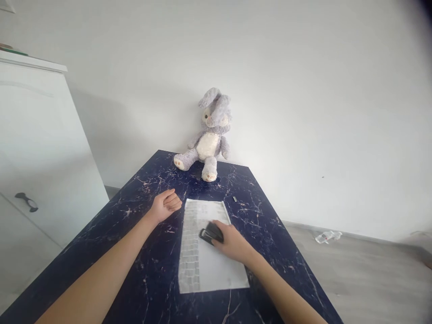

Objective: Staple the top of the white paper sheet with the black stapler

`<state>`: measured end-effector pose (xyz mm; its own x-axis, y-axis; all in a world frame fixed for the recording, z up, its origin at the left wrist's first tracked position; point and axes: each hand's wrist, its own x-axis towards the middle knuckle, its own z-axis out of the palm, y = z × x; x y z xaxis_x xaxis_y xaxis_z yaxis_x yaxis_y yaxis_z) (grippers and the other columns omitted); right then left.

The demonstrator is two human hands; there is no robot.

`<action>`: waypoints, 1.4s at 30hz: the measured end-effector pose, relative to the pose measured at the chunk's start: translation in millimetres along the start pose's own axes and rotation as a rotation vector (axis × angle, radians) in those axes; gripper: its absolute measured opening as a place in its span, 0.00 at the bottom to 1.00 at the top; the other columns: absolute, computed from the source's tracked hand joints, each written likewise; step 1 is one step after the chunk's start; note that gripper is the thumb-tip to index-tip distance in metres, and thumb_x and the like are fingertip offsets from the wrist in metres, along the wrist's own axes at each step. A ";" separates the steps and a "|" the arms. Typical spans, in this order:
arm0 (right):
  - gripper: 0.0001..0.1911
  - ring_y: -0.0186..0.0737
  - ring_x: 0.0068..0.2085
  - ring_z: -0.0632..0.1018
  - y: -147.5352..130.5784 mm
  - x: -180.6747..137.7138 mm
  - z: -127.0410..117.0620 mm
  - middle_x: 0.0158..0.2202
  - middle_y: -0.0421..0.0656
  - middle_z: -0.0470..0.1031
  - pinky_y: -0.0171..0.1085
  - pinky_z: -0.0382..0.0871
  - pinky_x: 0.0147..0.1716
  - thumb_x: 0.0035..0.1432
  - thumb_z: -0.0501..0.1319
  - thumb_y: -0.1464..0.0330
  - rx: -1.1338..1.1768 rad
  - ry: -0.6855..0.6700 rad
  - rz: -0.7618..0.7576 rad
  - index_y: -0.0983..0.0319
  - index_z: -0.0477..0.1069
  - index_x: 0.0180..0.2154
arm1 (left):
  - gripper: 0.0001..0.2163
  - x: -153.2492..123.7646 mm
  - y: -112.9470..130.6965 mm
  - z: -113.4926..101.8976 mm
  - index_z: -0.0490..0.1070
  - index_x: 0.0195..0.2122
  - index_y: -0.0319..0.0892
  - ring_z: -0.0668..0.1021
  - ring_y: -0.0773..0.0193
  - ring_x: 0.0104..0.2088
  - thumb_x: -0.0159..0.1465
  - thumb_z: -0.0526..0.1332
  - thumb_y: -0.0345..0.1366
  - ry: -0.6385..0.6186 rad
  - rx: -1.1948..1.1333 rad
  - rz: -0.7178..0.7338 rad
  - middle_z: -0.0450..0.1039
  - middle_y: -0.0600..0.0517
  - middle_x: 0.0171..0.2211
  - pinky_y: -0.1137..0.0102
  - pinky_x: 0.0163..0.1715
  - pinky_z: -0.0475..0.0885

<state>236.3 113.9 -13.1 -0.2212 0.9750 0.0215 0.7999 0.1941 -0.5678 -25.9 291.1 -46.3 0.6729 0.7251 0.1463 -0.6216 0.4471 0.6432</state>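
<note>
A black stapler (212, 232) is in my right hand (231, 240), whose fingers wrap round it from the right. The stapler is over a white sheet of paper (219, 270); whether it touches the sheet I cannot tell. Down the sheet's left side runs a band of grey, brick-like strips (189, 252). Just left of the paper's top corner, my left hand (166, 205) is curled into a fist, with nothing showing in it. Right of the sheet's top edge lies a small grey piece (235, 198), too small to name.
A grey plush rabbit (207, 146) sits at the far end of the dark blue marbled table (148, 270), against the white wall. A white cabinet (43, 135) stands to the left. On the floor at right lies a clear plastic bottle (328, 237).
</note>
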 end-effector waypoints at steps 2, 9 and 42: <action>0.21 0.46 0.42 0.81 17.3 -27.9 -13.3 0.43 0.44 0.81 0.39 0.71 0.43 0.60 0.59 0.68 0.030 0.029 0.068 0.56 0.71 0.56 | 0.30 1.1 -3.4 1.5 0.41 0.15 0.43 0.55 0.72 0.15 0.67 0.61 0.37 -0.040 0.032 -0.032 0.38 0.59 0.13 0.73 0.18 0.55; 0.28 0.56 0.51 0.80 86.2 -96.1 -47.3 0.54 0.48 0.78 0.48 0.75 0.49 0.64 0.58 0.49 0.092 0.090 0.286 0.52 0.69 0.61 | 0.28 3.0 -7.3 5.6 0.46 0.14 0.42 0.54 0.72 0.15 0.69 0.60 0.35 -0.072 0.101 -0.020 0.40 0.59 0.13 0.73 0.19 0.55; 0.40 0.49 0.76 0.41 18.1 160.3 60.6 0.76 0.50 0.39 0.61 0.33 0.71 0.73 0.40 0.47 -0.363 -0.010 -0.053 0.64 0.41 0.75 | 0.29 -18.6 41.8 -22.0 0.36 0.15 0.43 0.42 0.70 0.15 0.67 0.56 0.37 0.068 -0.184 0.353 0.28 0.60 0.14 0.72 0.15 0.52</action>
<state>181.5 267.1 -69.9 -0.2717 0.9618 0.0341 0.9326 0.2719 -0.2375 -73.2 307.9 -38.6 0.3806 0.8814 0.2799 -0.8755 0.2459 0.4161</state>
